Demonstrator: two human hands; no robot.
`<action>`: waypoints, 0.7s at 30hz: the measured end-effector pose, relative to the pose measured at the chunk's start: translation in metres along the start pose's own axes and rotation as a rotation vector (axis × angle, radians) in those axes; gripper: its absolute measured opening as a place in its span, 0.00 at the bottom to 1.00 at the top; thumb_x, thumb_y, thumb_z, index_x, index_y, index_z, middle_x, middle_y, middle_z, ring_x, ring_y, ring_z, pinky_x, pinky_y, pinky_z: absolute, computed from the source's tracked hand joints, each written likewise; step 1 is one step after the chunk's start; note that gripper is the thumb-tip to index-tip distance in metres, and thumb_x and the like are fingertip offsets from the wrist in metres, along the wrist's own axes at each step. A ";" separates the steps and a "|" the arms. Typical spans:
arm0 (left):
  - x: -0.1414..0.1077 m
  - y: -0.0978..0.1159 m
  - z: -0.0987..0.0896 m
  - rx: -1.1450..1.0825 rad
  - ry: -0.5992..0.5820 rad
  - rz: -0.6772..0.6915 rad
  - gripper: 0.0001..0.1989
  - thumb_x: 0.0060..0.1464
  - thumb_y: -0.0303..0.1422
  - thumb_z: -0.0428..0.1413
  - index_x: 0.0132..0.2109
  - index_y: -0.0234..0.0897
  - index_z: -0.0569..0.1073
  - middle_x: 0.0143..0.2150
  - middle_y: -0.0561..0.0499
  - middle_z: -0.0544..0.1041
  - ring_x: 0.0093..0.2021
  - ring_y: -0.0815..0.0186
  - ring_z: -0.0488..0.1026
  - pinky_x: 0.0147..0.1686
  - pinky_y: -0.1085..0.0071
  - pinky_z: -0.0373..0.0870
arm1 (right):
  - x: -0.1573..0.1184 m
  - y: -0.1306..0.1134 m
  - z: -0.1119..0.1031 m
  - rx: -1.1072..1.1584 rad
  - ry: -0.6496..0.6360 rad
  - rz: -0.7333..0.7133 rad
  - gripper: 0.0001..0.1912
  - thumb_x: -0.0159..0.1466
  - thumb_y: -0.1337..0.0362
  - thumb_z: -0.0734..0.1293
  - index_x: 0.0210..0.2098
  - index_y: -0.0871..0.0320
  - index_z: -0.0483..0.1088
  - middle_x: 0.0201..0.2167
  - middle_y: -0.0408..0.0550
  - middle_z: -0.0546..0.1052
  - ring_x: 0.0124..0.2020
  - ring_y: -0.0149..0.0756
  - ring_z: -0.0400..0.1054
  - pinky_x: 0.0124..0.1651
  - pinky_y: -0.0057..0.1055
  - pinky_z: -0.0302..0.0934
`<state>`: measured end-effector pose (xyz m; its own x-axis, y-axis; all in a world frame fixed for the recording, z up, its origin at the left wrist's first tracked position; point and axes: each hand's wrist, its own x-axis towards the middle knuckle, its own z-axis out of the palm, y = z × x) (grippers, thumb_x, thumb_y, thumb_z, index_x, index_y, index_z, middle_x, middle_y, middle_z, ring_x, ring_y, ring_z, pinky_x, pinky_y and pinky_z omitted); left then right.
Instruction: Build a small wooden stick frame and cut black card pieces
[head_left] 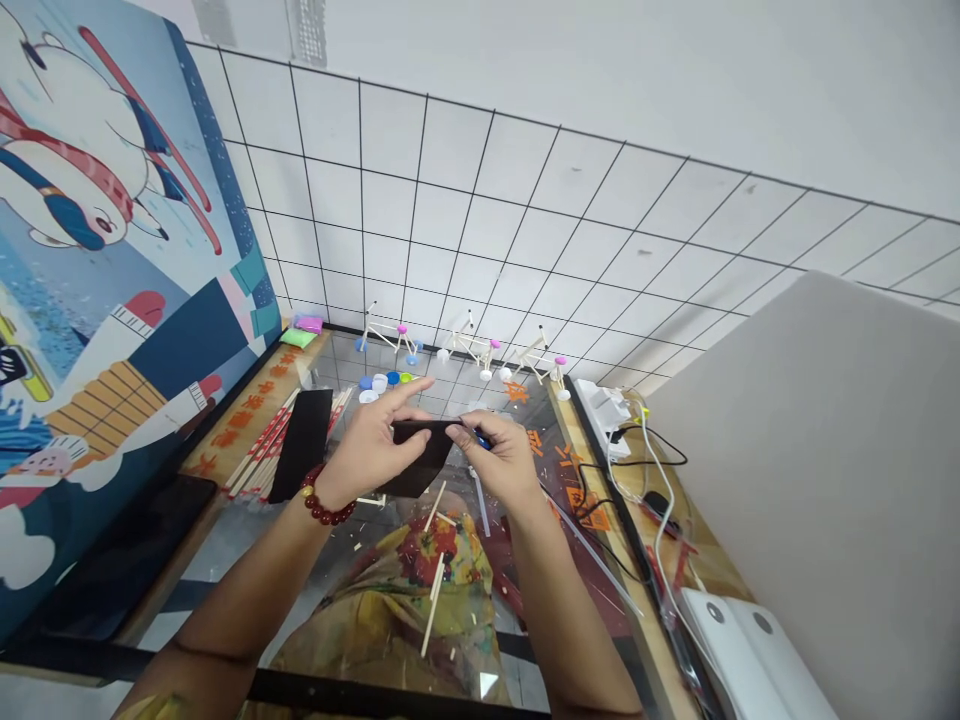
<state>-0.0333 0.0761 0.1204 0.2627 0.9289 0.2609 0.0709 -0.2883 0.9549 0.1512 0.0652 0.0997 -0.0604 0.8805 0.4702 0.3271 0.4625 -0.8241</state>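
Between my hands, over the glass tabletop, is a piece of black sheet (421, 466), dark and flat like card or foam. My left hand (379, 440) has its thumb on the near face of the sheet and its other fingers behind, with the index finger stretched out past the top edge. My right hand (499, 452) pinches the sheet's upper right corner between thumb and fingers. A small blue thing (484, 441) shows within the right hand, mostly hidden. Another black sheet (301, 445) lies left of my left hand, on top of paper-banded chopsticks (259, 455).
Three small bicycle-shaped stick models (390, 332) stand at the back by the wire grid (450, 200). Bottle caps (380, 382) lie before them. Broken stick pieces (435, 590) are scattered near me. A power strip (600, 410) with cables runs along the right; a dark phone-like slab (135, 560) lies left.
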 end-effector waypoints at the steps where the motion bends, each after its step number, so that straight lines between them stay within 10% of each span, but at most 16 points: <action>1: 0.002 -0.003 0.001 -0.025 0.014 -0.013 0.30 0.45 0.27 0.63 0.58 0.37 0.71 0.39 0.48 0.81 0.42 0.63 0.76 0.48 0.69 0.69 | -0.001 0.001 0.001 0.021 0.037 0.034 0.10 0.60 0.58 0.69 0.27 0.57 0.74 0.23 0.41 0.74 0.26 0.31 0.66 0.31 0.28 0.60; 7: 0.012 -0.024 0.001 -0.153 0.046 -0.129 0.12 0.43 0.38 0.66 0.30 0.34 0.76 0.29 0.50 0.77 0.30 0.67 0.72 0.33 0.71 0.68 | -0.008 0.009 0.004 0.083 0.178 0.178 0.12 0.56 0.56 0.71 0.23 0.58 0.71 0.19 0.38 0.64 0.22 0.27 0.55 0.26 0.26 0.53; 21: 0.013 -0.030 0.010 -0.213 -0.090 -0.201 0.19 0.48 0.44 0.63 0.23 0.33 0.70 0.20 0.56 0.67 0.24 0.73 0.62 0.26 0.76 0.60 | -0.013 0.025 -0.001 0.218 0.170 0.263 0.16 0.59 0.53 0.69 0.24 0.58 0.70 0.21 0.39 0.64 0.25 0.29 0.55 0.31 0.27 0.53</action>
<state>-0.0222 0.0947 0.0941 0.3487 0.9354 0.0589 -0.0709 -0.0363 0.9968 0.1610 0.0651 0.0737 0.1624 0.9506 0.2645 0.1009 0.2506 -0.9628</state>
